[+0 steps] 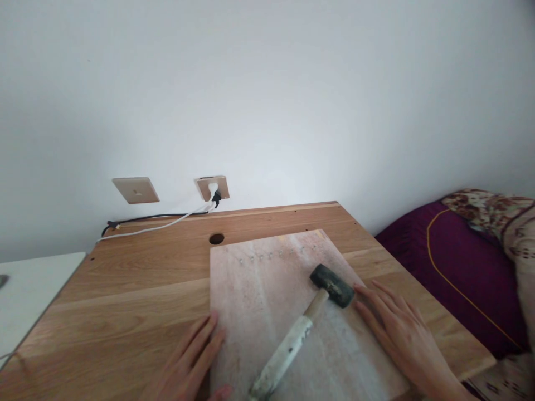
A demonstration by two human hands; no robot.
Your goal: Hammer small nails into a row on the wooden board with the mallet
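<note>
A pale wooden board [267, 289] lies on a wooden desk [137, 278]. A row of small nails [267, 256] stands near the board's far edge. On the board lies a mallet [309, 317] with a black rubber head and a paint-stained wooden handle. My left hand [192, 362] rests flat at the board's left edge, fingers stretched out, holding nothing. My right hand [401, 334] lies flat on the board's right edge, fingers spread, its fingertips just right of the mallet head.
A round cable hole [216, 239] sits in the desk behind the board. Two wall plates, one with a plug [214, 189] and cables [159, 223], are on the white wall. A purple bed cover [460, 262] and patterned pillow lie right. A white surface [29, 289] is at the left.
</note>
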